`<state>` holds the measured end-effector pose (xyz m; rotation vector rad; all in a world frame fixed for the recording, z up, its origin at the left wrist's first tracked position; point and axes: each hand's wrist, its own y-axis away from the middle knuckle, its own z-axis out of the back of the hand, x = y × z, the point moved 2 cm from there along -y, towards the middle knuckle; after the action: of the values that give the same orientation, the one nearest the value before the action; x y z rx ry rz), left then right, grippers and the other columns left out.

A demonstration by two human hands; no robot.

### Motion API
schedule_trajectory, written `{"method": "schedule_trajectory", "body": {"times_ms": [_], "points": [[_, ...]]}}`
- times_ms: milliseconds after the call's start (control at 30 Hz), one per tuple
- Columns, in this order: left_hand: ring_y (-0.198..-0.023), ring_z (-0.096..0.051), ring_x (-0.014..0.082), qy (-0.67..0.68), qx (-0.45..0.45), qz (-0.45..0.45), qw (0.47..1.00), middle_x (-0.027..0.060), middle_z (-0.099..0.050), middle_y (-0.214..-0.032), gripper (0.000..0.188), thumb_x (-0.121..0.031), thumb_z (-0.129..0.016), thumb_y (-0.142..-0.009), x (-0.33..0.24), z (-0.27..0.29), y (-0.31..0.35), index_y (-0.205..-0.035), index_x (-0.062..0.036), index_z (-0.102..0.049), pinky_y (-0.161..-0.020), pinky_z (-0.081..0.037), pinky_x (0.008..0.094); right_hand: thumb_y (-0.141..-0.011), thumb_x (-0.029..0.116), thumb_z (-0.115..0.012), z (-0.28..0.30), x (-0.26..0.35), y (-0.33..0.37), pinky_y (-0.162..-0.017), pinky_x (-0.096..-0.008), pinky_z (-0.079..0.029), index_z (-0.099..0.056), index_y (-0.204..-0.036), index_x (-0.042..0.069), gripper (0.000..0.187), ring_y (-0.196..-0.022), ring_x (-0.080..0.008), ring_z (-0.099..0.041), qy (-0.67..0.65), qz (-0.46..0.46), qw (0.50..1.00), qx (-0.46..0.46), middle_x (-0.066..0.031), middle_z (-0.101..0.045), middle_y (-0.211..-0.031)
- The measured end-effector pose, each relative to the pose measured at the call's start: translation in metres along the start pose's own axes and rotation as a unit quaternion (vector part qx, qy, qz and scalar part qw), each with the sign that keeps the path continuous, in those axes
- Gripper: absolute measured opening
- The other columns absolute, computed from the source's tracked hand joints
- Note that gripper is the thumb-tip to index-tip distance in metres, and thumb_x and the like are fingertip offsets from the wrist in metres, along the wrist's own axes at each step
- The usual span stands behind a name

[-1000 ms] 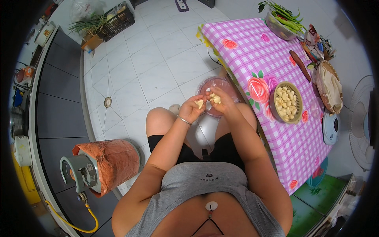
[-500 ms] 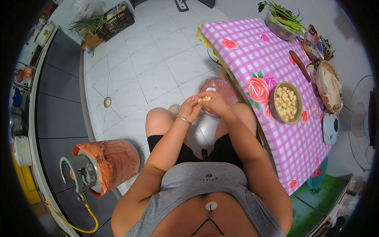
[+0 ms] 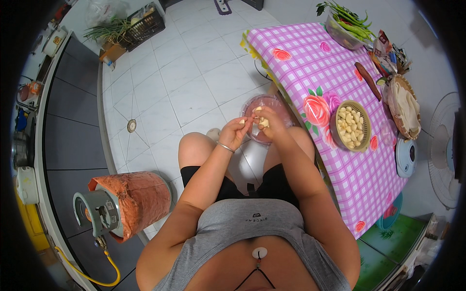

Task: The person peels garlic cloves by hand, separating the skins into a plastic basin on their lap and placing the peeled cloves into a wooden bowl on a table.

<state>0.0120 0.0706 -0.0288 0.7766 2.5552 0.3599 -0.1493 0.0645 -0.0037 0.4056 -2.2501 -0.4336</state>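
right hand (image 3: 273,125) has opened out since the earlier frame, baring pale garlic cloves (image 3: 262,122) cupped in its curled fingers; the left hand (image 3: 234,135) has its fingers pinched on a small pale piece (image 3: 242,121), its fingertips close by the right's. both are above the near side of a plastic-lined pink bin (image 3: 279,109), while more cloves fill an olive basket (image 3: 335,131) on the checked worktop (image 3: 310,63).

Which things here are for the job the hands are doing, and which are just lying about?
For the job:
- left hand, holding garlic
- right hand, holding more garlic
- bowl of garlic, probably
- bin beneath, probably

Just about, seemingly:
- gas bottle
- peppers
- crate
- fan
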Motion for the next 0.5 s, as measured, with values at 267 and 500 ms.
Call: {"method": "schedule_trajectory", "body": {"times_ms": [267, 500], "points": [[-0.081, -0.064, 0.0196, -0.07, -0.032, -0.004, 0.997, 0.015, -0.063, -0.091, 0.014, 0.001, -0.049, -0.089, -0.001, 0.001, 0.002, -0.102, 0.0056, -0.054, -0.069, -0.056, 0.026, -0.079, 0.005, -0.061, -0.006, 0.007, 0.006, -0.041, -0.0192, -0.036, -0.054, -0.089, 0.003, 0.012, -0.056, -0.0122, -0.054, -0.036, -0.033, 0.999, 0.024, -0.0088, -0.059, -0.076], [-0.069, -0.063, 0.0155, -0.054, -0.044, -0.011, 0.998, 0.0134, -0.064, -0.087, 0.011, -0.003, -0.05, -0.09, -0.001, 0.0, 0.001, -0.097, 0.0028, -0.056, -0.058, -0.053, 0.0218, -0.079, 0.002, -0.063, -0.008, 0.0, 0.006, -0.041, -0.0187, -0.037, -0.055, -0.086, 0.003, 0.011, -0.055, -0.0096, -0.054, 0.064, -0.049, 0.997, 0.002, -0.0068, -0.057, -0.07]]}}
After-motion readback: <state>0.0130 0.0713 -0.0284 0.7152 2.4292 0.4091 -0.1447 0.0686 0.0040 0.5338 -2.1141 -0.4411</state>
